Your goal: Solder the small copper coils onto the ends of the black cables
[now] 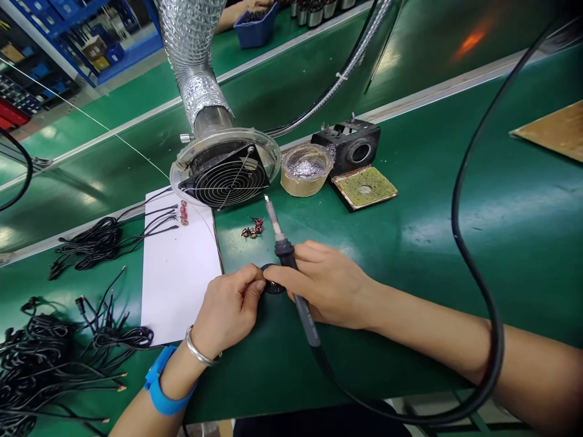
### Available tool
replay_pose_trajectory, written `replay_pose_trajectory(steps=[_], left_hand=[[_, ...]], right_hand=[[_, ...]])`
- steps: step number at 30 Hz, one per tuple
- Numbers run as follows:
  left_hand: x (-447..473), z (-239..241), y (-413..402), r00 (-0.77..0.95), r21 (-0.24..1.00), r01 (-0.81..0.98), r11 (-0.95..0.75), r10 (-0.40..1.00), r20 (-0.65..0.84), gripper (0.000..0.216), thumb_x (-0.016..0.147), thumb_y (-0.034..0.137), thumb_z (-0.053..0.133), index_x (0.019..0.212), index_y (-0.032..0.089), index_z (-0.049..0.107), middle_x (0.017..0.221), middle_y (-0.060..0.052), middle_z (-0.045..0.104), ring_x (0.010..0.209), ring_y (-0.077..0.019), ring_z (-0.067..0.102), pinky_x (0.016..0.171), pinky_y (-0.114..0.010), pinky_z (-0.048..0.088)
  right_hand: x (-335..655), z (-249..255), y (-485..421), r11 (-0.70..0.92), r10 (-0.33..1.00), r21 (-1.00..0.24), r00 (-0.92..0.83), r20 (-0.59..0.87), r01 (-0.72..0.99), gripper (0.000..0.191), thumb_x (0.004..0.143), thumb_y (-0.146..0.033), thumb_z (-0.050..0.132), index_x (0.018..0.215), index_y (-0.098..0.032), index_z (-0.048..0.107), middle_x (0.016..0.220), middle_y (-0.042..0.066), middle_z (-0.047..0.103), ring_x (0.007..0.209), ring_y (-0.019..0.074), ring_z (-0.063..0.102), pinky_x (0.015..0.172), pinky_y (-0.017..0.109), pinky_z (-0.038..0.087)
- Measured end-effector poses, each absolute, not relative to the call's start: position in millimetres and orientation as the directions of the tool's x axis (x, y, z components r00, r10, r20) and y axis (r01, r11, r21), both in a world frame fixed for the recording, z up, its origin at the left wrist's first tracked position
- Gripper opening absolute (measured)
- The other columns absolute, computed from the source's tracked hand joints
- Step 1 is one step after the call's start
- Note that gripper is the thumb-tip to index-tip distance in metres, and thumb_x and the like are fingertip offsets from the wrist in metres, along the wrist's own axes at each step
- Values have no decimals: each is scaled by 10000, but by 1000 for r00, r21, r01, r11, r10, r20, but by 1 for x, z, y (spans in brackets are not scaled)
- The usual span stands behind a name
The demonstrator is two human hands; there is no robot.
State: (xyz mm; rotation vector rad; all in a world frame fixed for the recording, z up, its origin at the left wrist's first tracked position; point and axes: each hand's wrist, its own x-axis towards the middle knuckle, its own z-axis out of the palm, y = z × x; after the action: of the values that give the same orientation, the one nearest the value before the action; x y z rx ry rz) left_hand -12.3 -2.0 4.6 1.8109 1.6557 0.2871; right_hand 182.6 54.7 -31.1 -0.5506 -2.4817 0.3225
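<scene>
- Right hand (334,282): fingers wrapped around one grey-and-black, pen-shaped soldering iron (285,250).
- Left hand (232,306): fingertips pinching one round black disc (274,291), between both hands.
- Beyond: one square yellow-green sponge (367,187).

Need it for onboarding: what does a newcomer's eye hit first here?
The silver duct and its round fan hood, upper left of center over the green bench. Next, the soldering iron, tip up, in the right hand near center. Then the tangled black cables, lower left.
</scene>
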Motion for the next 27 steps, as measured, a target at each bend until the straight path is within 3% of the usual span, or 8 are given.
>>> replay_pose_trajectory(steps=[7,13,18,23,27], left_hand=[[-14,4,-3,159,594,803,38,948,-275,176,945,253,433,818,218,550,606,53,467,556,-127,412,575,-251,304],[-13,3,-4,168,580,814,14,952,-257,195,949,259,425,820,215,564,608,47,494,547,-126,428,569,-250,313],[-13,3,-4,156,566,824,25,951,-269,198,949,274,432,825,215,575,555,60,444,508,-120,404,542,-248,293],[-10,3,-3,83,603,792,98,961,-265,150,892,346,544,940,208,571,515,99,321,460,-109,363,496,-240,264],[-4,0,-1,65,677,725,128,966,-252,199,921,388,491,947,194,527,548,97,335,482,-108,378,502,-238,281]], right_hand=[[184,-35,61,828,483,-545,-663,572,133,240,854,-130,467,1081,-201,498,770,18,626,677,182,455,661,303,397],[182,-43,64,754,526,-643,-710,468,135,414,742,-110,519,1147,-190,482,868,57,657,807,225,514,710,343,448],[189,-45,64,664,607,-740,-653,453,104,467,745,-57,542,1183,-192,452,881,39,660,856,204,538,748,321,480],[182,-48,62,677,599,-733,-632,492,71,405,836,-78,538,1202,-224,442,827,7,650,810,185,560,753,330,497],[175,-47,59,721,572,-691,-607,552,52,364,870,-89,530,1199,-229,463,891,27,661,807,180,568,742,328,520]])
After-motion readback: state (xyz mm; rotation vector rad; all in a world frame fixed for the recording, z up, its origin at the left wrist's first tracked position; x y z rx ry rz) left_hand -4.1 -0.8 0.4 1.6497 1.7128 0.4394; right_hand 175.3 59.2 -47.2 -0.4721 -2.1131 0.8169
